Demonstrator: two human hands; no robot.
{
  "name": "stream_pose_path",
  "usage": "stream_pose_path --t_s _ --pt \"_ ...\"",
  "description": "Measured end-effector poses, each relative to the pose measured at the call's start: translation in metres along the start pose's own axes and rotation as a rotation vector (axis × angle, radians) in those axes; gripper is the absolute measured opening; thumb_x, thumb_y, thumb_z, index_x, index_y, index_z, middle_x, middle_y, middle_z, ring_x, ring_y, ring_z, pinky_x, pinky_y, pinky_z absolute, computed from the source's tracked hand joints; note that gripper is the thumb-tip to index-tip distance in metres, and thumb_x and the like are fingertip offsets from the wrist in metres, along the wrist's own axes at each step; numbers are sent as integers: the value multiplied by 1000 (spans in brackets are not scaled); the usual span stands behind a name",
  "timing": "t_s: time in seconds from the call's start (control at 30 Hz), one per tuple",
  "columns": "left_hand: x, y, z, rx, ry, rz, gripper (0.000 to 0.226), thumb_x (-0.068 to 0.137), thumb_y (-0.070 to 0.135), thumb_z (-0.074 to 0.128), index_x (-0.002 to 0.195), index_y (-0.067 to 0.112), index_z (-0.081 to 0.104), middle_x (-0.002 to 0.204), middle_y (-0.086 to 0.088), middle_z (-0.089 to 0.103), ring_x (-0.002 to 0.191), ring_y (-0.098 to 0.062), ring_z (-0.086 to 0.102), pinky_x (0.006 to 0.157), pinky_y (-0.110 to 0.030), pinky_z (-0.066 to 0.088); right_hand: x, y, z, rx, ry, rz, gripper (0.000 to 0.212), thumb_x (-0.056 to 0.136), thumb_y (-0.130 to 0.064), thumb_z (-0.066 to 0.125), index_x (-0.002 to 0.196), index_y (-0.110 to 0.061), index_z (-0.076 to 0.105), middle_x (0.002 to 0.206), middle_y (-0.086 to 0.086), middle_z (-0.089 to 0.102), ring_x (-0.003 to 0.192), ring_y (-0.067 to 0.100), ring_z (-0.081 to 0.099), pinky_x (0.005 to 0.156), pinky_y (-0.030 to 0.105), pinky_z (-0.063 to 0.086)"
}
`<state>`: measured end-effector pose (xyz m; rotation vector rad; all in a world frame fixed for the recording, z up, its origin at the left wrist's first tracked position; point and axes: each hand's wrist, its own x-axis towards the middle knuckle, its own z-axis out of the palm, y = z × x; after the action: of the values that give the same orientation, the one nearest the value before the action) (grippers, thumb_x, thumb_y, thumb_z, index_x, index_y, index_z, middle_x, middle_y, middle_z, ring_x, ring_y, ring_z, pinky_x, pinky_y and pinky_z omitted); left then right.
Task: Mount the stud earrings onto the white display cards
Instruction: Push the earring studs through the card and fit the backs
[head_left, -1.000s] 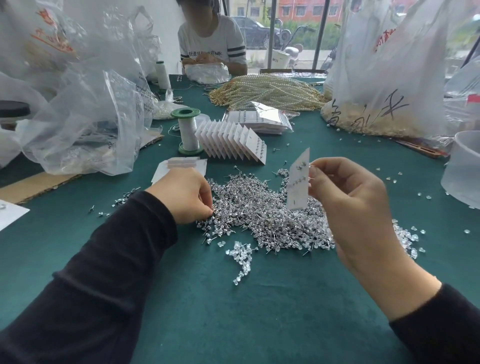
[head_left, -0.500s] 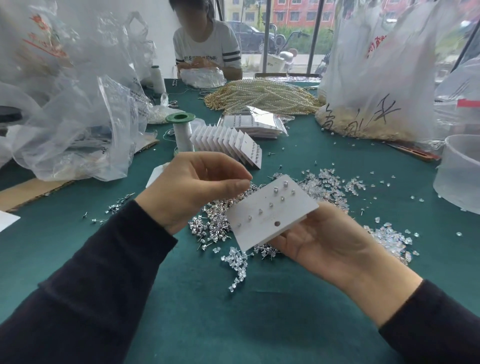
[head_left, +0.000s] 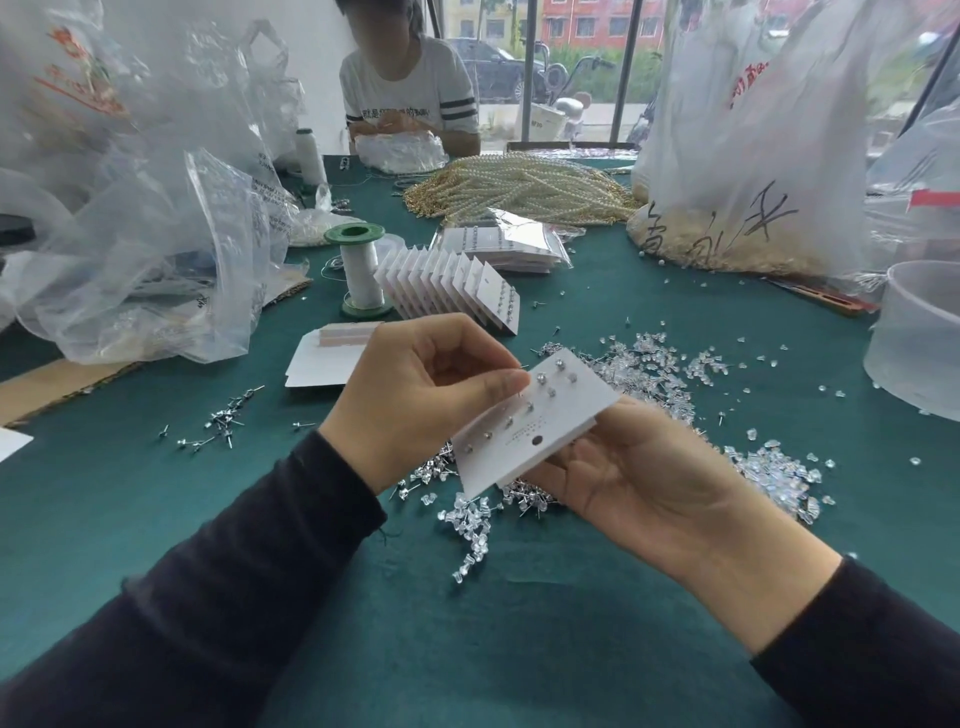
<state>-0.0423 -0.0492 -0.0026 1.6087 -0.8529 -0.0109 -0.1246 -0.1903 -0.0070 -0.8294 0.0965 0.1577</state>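
- The white display card (head_left: 563, 415) is held in the air above the middle of the bench (head_left: 467, 623), tilted, its face turned up toward the camera. It sits directly over the heap of loose studs (head_left: 530, 496).
- The right hand (head_left: 644, 467) lies palm-up beneath the card, its fingers curled under the far edge to grip it.
- The left hand (head_left: 421, 400) has thumb and forefinger pinched together at the card's upper left edge. A thin pin shows just past the fingertip, so I judge it is grasping a stud (too small to be sure).
- Two short rows of mounted studs (head_left: 542, 378) already run across the card, so it looks partly filled.
- Risks from here:
  - The pin may miss its hole if the card flexes, since it is supported on one side only.
  - A pinched stud could slip and drop into the heap below, where it would be hard to pick out.
  - Pushing at a slant could bend the post or tear the card.
  - Tilting the card further could let unbacked studs slide out (whether backs are fitted underneath is hidden).
- Clear backs (head_left: 779, 467) lie scattered toward the right edge of the bench.
- A fanned row of finished cards (head_left: 452, 283) stands toward the far edge, just beside a green-capped spool (head_left: 361, 270).
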Motion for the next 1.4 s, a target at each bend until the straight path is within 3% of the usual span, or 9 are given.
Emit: stream_pose_path --t_s 0.2,0.47,0.6,0.73,0.87,0.97,1.17,1.3,1.4 --pt "-1 0 1 19 38 3 13 62 29 76 65 19 67 68 4 70 62 -8 64 61 -23 54 1 1 -3 0 -5 9 32 69 -4 59 100 3 62 90 16 69 75 23 68 63 31 58" --pt "-2 2 3 182 66 47 10 66 24 73 67 18 64 71 -7 68 67 -33 63 63 -52 53 2 1 -5 15 10 7 28 72 -7 60 98 3 61 89 17 70 75 24 70 60 30 57" --pt "-4 4 5 288 16 82 24 71 34 68 74 11 66 77 -10 67 71 -31 61 64 -48 51 2 2 -4 55 42 -8 28 70 -7 59 96 4 60 84 17 71 72 23 71 57 28 57" --pt "-7 14 3 347 -144 93 54 65 55 68 96 12 68 97 2 67 89 -12 63 76 -36 54 5 -2 -5 159 116 -49 34 73 -2 55 106 8 56 92 21 69 76 27 71 55 28 57" --pt "-8 9 5 575 -178 246 47 67 32 77 105 7 64 101 0 66 88 -14 63 76 -32 53 5 -2 -5 163 142 -71 25 68 -3 58 91 6 60 85 19 71 74 27 71 62 35 60" --pt "-7 6 6 552 -132 238 29 72 6 72 101 5 65 94 -3 67 82 -17 65 70 -35 55 5 0 -4 146 143 -47 26 66 -5 61 90 6 63 92 21 69 77 26 70 68 34 59" --pt "-6 4 9 175 -121 -29 19 78 22 62 95 15 66 82 -2 70 73 -9 64 65 -22 50 3 1 -5 -68 195 -173 28 72 -4 62 97 8 63 87 19 69 75 23 68 71 31 59" --pt "-4 0 4 -13 -155 -163 20 77 24 65 92 12 71 86 -28 64 71 -22 54 66 -37 45 4 5 -3 -200 276 -325 18 65 -2 65 82 2 65 71 11 69 68 19 67 73 31 58" --pt "-3 -4 2 -184 -79 -306 19 64 29 77 79 18 74 78 -11 71 72 -18 61 66 -28 53 4 7 -3 -252 268 -384 11 77 7 61 83 0 66 71 8 70 66 17 67 75 31 58"
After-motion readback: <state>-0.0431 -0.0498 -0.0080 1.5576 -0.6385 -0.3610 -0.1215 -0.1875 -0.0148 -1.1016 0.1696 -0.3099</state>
